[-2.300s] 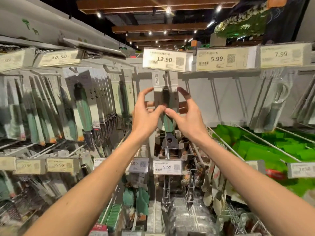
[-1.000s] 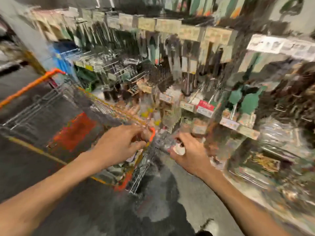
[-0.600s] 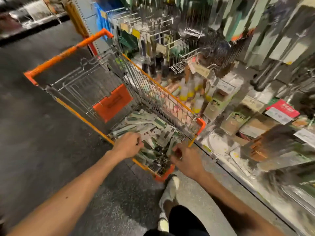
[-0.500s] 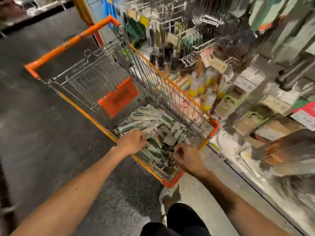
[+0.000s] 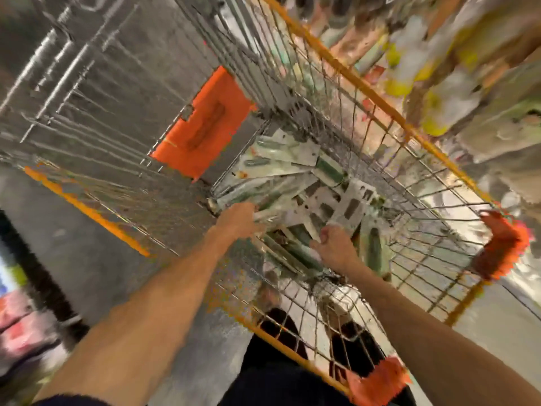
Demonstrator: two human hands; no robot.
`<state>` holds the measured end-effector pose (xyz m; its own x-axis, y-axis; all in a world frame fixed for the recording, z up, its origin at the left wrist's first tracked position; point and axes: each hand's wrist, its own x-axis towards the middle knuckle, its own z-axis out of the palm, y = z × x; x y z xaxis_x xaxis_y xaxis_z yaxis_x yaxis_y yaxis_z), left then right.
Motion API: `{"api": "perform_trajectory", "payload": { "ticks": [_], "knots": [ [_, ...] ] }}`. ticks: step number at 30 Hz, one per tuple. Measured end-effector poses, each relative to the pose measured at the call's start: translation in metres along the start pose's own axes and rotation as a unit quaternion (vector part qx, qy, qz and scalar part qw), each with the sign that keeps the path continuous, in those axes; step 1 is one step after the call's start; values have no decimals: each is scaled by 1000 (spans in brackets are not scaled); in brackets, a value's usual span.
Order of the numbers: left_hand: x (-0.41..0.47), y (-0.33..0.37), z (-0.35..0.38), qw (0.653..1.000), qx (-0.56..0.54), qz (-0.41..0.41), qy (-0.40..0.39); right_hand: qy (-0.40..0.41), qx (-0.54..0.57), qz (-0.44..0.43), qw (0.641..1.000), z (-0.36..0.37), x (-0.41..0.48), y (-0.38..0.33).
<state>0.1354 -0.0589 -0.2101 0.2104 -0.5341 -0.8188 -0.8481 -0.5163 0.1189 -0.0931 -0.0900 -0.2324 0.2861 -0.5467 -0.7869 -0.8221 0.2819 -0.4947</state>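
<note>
Down in the shopping cart [image 5: 366, 89], the right hand [image 5: 336, 249] pinches a carded tool pack [image 5: 352, 204], while the left hand [image 5: 238, 219] at nine o'clock shows no readable grip; the pick-up seems underway, and next the pack likely needs lifting clear of the wires.

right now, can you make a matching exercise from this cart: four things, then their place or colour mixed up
1 left hand
2 right hand
3 cart flap
4 packs

a orange, on the wire wall of the cart
b piled on the cart floor
c on the pile's left edge
d grips a pack at the pile's near end

Pairs: 1-c, 2-d, 3-a, 4-b
</note>
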Motion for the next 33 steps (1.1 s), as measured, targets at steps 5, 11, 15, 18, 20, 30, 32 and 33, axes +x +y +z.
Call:
{"api": "perform_trajectory", "payload": {
  "ticks": [5, 11, 15, 18, 20, 30, 32, 33],
  "knots": [
    [78, -9, 11, 996, -41, 12, -73, 65, 27, 99, 993, 19, 50, 3],
    [123, -5, 43, 989, -108, 27, -99, 250, 2, 220, 943, 33, 71, 8],
    [137, -3, 53, 989, -134, 34, -43, 262, 83, 268, 924, 27, 83, 15],
    [139, -1, 54, 995, -76, 61, -39, 256, 76, 268, 926, 25, 90, 14],
    [139, 1, 54, 995, -60, 61, -42, 247, 89, 273, 925, 28, 92, 13],
    [142, 7, 59, 993, -102, 15, -53, 160, 301, 226, 913, 23, 84, 19],
    [141, 5, 59, 989, -131, 34, -66, 124, 369, 219, 895, 23, 82, 17],
    [139, 4, 58, 985, -150, 40, -75, 114, 396, 216, 885, 23, 82, 15]
  ]
}}
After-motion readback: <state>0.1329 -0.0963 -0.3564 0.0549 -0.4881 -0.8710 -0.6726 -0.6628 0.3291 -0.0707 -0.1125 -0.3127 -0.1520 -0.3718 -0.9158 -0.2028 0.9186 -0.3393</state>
